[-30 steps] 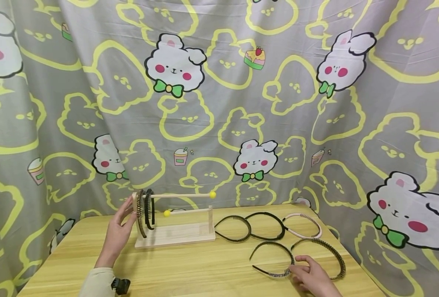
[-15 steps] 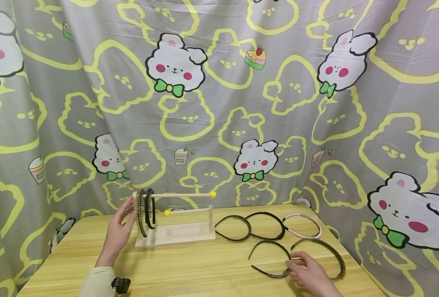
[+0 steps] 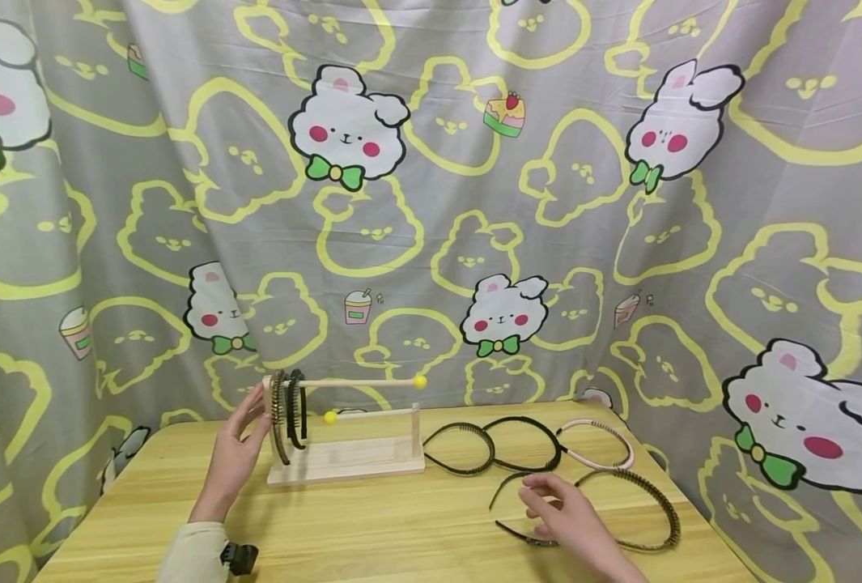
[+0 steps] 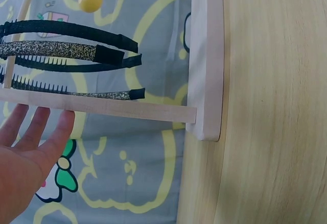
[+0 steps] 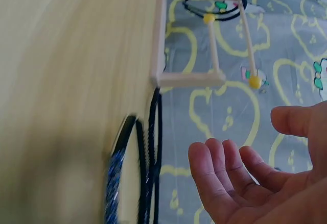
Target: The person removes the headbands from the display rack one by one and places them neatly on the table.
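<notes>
My left hand [image 3: 232,457] rests straight fingertips [image 4: 64,122] against the outer side of the wooden stand's left upright [image 4: 117,106]. On the stand's upper rod [image 3: 361,383] hang a gold-speckled headband [image 3: 278,421] and a black headband [image 3: 303,413], both close to that upright. My right hand [image 3: 565,514] hovers with relaxed fingers over a black headband with a blue glitter section [image 5: 115,183] and holds nothing. Part of that headband is hidden behind the hand in the head view. A lower rod with a yellow ball end [image 3: 330,418] extends from the short right upright [image 3: 415,429].
Right of the stand lie a thin dark headband [image 3: 463,472], a plain black headband [image 3: 521,419] and a pink headband [image 3: 630,448]. A larger dark toothed headband [image 3: 673,510] lies nearer the right table edge. A patterned curtain [image 3: 431,194] hangs behind the wooden table [image 3: 372,534].
My right hand has moved left from the right side of the glitter headband to over its middle. My left hand stays at the stand, and the hanging headbands have not moved.
</notes>
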`<state>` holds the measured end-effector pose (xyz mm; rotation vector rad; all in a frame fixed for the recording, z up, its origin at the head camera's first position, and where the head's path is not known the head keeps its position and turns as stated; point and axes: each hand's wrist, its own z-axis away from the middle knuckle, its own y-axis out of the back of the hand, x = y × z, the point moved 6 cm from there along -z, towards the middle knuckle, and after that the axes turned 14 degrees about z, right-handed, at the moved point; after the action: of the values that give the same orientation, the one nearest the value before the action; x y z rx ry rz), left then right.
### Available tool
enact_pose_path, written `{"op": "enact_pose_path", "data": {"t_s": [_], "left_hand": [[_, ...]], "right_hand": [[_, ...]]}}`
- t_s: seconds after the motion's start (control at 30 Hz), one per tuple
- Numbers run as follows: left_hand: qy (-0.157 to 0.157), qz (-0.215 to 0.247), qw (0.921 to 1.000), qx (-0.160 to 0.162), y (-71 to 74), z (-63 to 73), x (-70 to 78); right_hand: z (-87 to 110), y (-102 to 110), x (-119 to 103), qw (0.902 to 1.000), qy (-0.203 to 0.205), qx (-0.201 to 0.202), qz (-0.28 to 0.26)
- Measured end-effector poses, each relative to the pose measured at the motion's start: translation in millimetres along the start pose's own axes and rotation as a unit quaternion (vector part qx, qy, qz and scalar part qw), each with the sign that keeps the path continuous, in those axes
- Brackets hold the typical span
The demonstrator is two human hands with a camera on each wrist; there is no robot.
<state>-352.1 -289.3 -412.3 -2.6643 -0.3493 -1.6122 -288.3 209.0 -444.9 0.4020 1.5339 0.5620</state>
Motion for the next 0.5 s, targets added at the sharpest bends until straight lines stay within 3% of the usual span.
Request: {"op": "enact_pose_path", "data": {"t_s": [0.2, 0.5], "left_hand": [[0.002, -0.001, 1.0000, -0.001, 1.1, -0.2, 1.0], [0.004, 0.002, 1.0000, -0.005, 0.2, 0.6, 2.4]], "right_hand": [[-7.6, -18.7, -30.2, 0.9997, 0.020, -0.007, -0.013], [-22.2, -47.8, -78.2, 0.9950, 0.086, -0.010, -0.050]]}}
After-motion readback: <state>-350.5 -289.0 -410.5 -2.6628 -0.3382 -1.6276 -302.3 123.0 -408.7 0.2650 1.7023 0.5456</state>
